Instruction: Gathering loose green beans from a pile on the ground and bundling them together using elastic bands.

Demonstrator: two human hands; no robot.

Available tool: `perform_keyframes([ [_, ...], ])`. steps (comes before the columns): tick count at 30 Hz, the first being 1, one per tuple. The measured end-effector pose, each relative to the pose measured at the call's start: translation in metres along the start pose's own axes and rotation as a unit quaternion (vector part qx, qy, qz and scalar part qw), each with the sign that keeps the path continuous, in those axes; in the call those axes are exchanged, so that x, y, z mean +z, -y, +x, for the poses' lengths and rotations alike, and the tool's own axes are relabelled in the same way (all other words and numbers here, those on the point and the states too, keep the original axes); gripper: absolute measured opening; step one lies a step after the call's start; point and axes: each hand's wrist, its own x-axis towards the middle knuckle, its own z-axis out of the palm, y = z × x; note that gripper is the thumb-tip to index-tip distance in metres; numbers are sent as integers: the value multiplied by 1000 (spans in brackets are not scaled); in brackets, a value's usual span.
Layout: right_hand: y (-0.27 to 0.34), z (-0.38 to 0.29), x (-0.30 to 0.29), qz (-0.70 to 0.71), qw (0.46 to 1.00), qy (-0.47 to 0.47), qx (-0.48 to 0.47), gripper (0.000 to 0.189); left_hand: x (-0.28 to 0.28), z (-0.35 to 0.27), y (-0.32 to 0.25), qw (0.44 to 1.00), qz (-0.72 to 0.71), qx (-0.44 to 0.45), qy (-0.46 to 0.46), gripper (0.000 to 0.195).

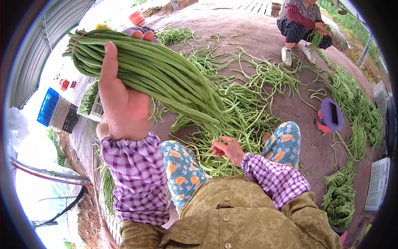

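Note:
My left hand point(119, 99) is raised and wrapped around a thick bundle of yardlong beans point(161, 68), thumb across the front and fingertips over the far side. A red band point(77, 44) binds the bundle at its left end; the loose ends fan down to the right. Just below those ends, my right hand point(230, 150) has a thin green bean end between thumb and fingers. Whether that bean belongs to the bundle cannot be made out. Beneath both hands, a heap of loose yardlong beans point(242, 109) spreads over the ground between my knees.
A person point(300, 28) squats at the back right, holding beans. A red bucket with a purple lid point(330, 115) and a phone-like device stands right. Bundled beans point(357, 118) line that side. Crates point(57, 107) and a bean-filled white crate point(90, 98) are left.

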Motion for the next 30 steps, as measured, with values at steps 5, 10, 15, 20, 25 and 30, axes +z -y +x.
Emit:
perform_keyframes([
  [5, -4, 1, -11, -43, 998, -8, -44, 22, -27, 12, -15, 1000, -2, 10, 9, 36],
  [10, -8, 0, -15, -171, 976, 7, -133, 21, -57, 27, -38, 1000, -7, 16, 16, 36],
  [15, -15, 1, -15, -344, 903, -3, -257, 21, -74, 37, -51, 993, 71, 75, -58, 40],
  [20, -13, 3, -11, -291, 932, -12, -218, 19, -72, 29, -57, 985, 96, 82, -118, 45],
  [25, -4, -2, -7, -366, 907, -31, -206, 16, -79, 30, -60, 986, 95, 80, -114, 46],
  [30, -7, -1, -14, -399, 878, 20, -264, 15, -86, 32, -67, 989, 78, 84, -90, 43],
])
